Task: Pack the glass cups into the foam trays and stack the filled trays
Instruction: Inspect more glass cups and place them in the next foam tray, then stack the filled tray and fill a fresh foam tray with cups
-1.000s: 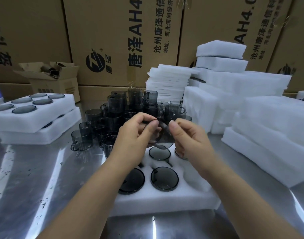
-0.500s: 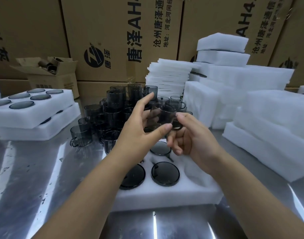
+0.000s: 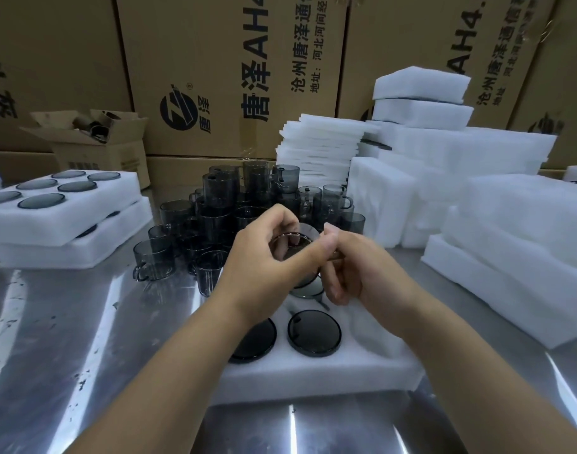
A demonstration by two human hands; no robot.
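We note even overhead light, moderately bright. Long white glare streaks on steel table [image 3: 51,355]. Foam stacks [image 3: 509,231] nearly blown out. We see cartons [image 3: 215,44] bowing toward frame edges; overall slightly soft.

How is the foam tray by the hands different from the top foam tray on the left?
The near foam tray lies straight on the metal table; the left top tray sits on a lower tray. The left top tray shows six cups, the near foam tray fewer, with bare foam on its right. Both are white foam holding dark glass cups.
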